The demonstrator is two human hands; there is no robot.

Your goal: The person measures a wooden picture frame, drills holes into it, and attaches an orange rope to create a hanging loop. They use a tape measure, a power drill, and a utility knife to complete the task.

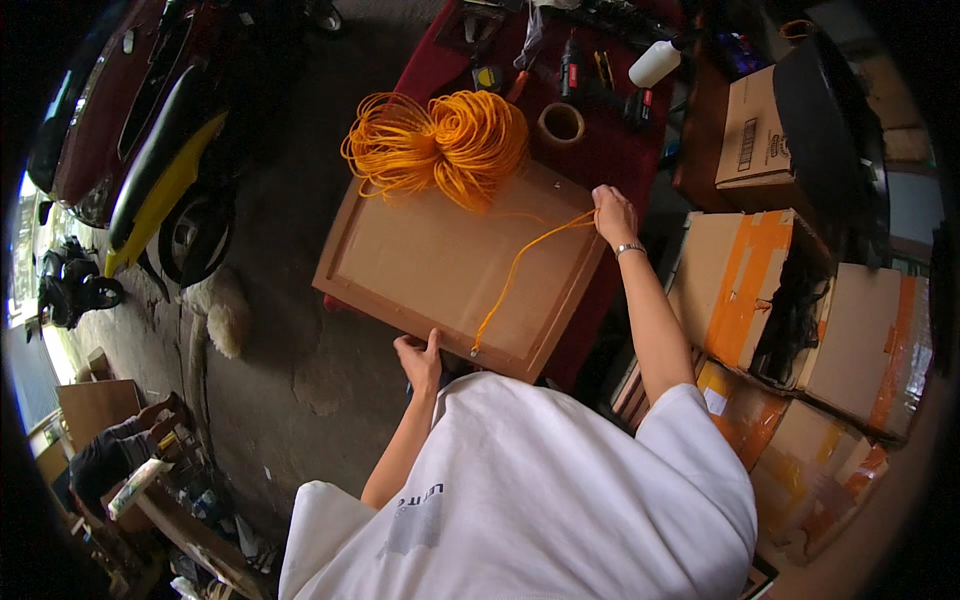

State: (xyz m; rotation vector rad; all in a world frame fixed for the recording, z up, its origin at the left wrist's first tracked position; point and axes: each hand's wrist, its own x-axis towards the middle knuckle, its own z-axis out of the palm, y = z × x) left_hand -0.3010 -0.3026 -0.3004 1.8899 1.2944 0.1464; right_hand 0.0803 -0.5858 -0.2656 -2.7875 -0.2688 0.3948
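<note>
An orange cord runs in a slack line across a brown wooden panel, from the panel's near edge up to the person's right hand. That hand pinches the cord between its fingers at the panel's far right corner, arm stretched out, a metal watch on the wrist. Beyond the pinch, the cord leads back toward a big tangled coil of the same orange cord, which lies on the panel's far edge and spills partly onto the red surface behind it. The left hand grips the panel's near edge, fingers curled over the rim, steadying it. The panel lies tilted, one part resting on the red surface, the near corner hanging out over the floor.

On the surface past the coil sit a roll of tape, a white bottle and assorted hand tools. To the right stand cardboard boxes with orange tape. On the left, well apart, a red and yellow car stands on the concrete floor.
</note>
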